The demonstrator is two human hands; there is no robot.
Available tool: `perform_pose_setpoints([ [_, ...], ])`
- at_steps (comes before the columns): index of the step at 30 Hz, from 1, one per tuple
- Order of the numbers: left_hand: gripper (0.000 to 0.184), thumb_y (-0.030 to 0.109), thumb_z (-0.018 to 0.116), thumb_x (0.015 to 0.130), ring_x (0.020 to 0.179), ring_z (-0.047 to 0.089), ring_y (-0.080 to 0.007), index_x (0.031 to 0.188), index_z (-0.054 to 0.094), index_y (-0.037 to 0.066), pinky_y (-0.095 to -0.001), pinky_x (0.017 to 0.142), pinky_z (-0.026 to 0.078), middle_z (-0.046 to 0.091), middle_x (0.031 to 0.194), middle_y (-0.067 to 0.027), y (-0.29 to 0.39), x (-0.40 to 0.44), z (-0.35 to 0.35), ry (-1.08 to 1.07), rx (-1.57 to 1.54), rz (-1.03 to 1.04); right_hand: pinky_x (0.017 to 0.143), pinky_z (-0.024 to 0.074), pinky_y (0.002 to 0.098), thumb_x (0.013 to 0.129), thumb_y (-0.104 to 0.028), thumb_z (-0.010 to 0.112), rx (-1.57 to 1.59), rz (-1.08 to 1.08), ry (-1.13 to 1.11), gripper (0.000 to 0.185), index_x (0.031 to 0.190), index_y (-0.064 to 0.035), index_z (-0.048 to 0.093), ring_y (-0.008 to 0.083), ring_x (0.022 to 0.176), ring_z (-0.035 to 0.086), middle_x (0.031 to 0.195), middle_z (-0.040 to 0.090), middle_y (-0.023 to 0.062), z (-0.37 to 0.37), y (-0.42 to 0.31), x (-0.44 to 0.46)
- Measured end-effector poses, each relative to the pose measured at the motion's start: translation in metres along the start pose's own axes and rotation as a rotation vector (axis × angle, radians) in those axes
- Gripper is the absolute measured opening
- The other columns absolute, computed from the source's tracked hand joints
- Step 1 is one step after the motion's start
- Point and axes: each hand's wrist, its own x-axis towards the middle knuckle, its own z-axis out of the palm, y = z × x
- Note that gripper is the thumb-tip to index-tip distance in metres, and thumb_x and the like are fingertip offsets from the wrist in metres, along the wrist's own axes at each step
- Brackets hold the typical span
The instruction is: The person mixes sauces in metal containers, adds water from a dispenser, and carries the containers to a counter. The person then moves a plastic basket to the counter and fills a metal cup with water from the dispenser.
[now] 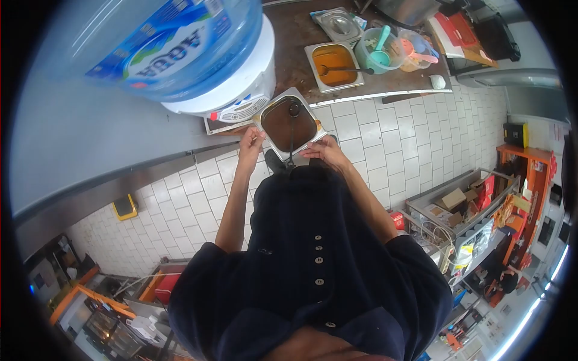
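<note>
Between my hands is a square metal pan [272, 144] of dark brown sauce, held in front of my body over the tiled floor. A dark ladle [292, 129] rests in it, its handle reaching over the rim nearest me. My left hand [251, 142] grips the pan's left edge with the fingers closed on the rim. My right hand [325, 150] grips the near right corner, fingertips on the rim. The far edge of the pan is close to the counter and the water dispenser; whether it touches the counter I cannot tell.
A white dispenser [253, 84] carries a large blue water bottle [174, 54] at the upper left. On the brown counter [295, 60] stand a pan of orange sauce [332, 57], a tub with green scoops [364, 51], a tub with a pink scoop [421, 45] and a metal lid [341, 24].
</note>
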Motion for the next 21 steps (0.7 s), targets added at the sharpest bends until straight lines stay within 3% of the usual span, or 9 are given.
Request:
perform_pose_setpoints([
  [5, 0.018, 0.026, 0.065, 0.096, 0.069, 0.042, -0.0036, 0.091, 0.055, 0.012, -0.0206, 0.058, 0.034, 0.049, 0.079, 0.0078, -0.018, 0.023, 0.02, 0.067, 0.035, 0.065, 0.088, 0.0596, 0.0391, 0.096, -0.005, 0.057, 0.054, 0.013, -0.021, 0.028, 0.119, 0.0108, 0.055, 0.0328, 0.097, 0.07, 0.109, 0.065, 0.0242, -0.045, 0.004, 0.024],
  [6, 0.016, 0.026, 0.065, 0.096, 0.067, 0.041, -0.0027, 0.091, 0.055, 0.014, -0.0203, 0.058, 0.034, 0.047, 0.077, 0.0086, -0.032, 0.031, 0.027, 0.201, -0.032, 0.018, 0.085, 0.0597, 0.0389, 0.097, -0.005, 0.057, 0.037, 0.019, -0.045, 0.026, 0.119, 0.0092, 0.053, 0.0339, 0.097, 0.07, 0.111, 0.064, 0.0221, -0.05, -0.004, 0.025],
  [7, 0.025, 0.02, 0.068, 0.094, 0.079, 0.053, -0.006, 0.116, 0.056, 0.013, -0.0246, 0.071, 0.045, 0.056, 0.092, 0.0048, -0.062, 0.047, -0.005, 0.009, -0.036, -0.008, 0.086, 0.0597, 0.0402, 0.096, -0.007, 0.059, 0.061, 0.007, -0.077, 0.027, 0.116, 0.0099, 0.054, 0.0342, 0.097, 0.07, 0.11, 0.064, 0.0224, -0.058, -0.002, 0.028],
  [10, 0.014, 0.018, 0.063, 0.097, 0.077, 0.053, -0.0061, 0.107, 0.055, 0.012, -0.0258, 0.067, 0.047, 0.055, 0.087, 0.004, -0.047, 0.048, 0.018, -0.027, -0.161, -0.008, 0.083, 0.061, 0.0403, 0.097, -0.009, 0.058, 0.032, -0.072, -0.184, 0.032, 0.121, 0.0113, 0.054, 0.0313, 0.094, 0.07, 0.11, 0.064, 0.0219, -0.069, -0.021, 0.029],
  [13, 0.028, 0.025, 0.06, 0.1, 0.09, 0.06, -0.016, 0.121, 0.049, 0.011, -0.032, 0.074, 0.049, 0.061, 0.106, -0.0041, -0.034, 0.038, 0.026, -0.1, -0.164, 0.009, 0.084, 0.0606, 0.0399, 0.096, -0.008, 0.058, -0.058, -0.039, -0.216, 0.033, 0.124, 0.0083, 0.055, 0.0286, 0.092, 0.071, 0.108, 0.066, 0.0205, -0.076, -0.017, 0.05],
  [14, 0.028, 0.025, 0.06, 0.1, 0.09, 0.06, -0.016, 0.121, 0.049, 0.011, -0.032, 0.074, 0.049, 0.061, 0.106, -0.0041, -0.032, 0.037, 0.028, -0.142, -0.156, 0.008, 0.084, 0.0606, 0.0399, 0.096, -0.008, 0.058, -0.05, -0.064, -0.183, 0.033, 0.124, 0.0083, 0.055, 0.0286, 0.092, 0.071, 0.108, 0.066, 0.0205, -0.078, -0.013, 0.057],
  [16, 0.033, 0.029, 0.062, 0.098, 0.093, 0.06, -0.0204, 0.123, 0.046, 0.014, -0.0356, 0.077, 0.05, 0.059, 0.113, -0.0067, -0.023, 0.042, 0.038, 0.051, -0.18, -0.046, 0.086, 0.0592, 0.0416, 0.094, -0.004, 0.057, -0.06, -0.104, -0.226, 0.029, 0.121, 0.0075, 0.055, 0.0324, 0.096, 0.071, 0.106, 0.067, 0.0241, -0.083, -0.023, 0.066],
  [19, 0.037, 0.029, 0.064, 0.097, 0.095, 0.06, -0.0231, 0.125, 0.045, 0.016, -0.038, 0.08, 0.05, 0.057, 0.117, -0.0082, -0.023, 0.05, 0.036, -0.018, -0.215, -0.05, 0.085, 0.0594, 0.0418, 0.093, -0.004, 0.058, -0.109, -0.048, -0.161, 0.027, 0.118, 0.0069, 0.057, 0.0325, 0.095, 0.071, 0.105, 0.067, 0.0247, -0.087, -0.028, 0.071],
  [21, 0.038, 0.027, 0.066, 0.096, 0.096, 0.06, -0.0246, 0.125, 0.045, 0.014, -0.0401, 0.082, 0.051, 0.058, 0.117, -0.0091, -0.018, 0.046, 0.043, 0.0, -0.261, -0.034, 0.085, 0.0596, 0.0417, 0.092, -0.007, 0.062, -0.063, -0.041, -0.229, 0.028, 0.116, 0.0067, 0.057, 0.0331, 0.094, 0.071, 0.104, 0.068, 0.0251, -0.09, -0.025, 0.069],
])
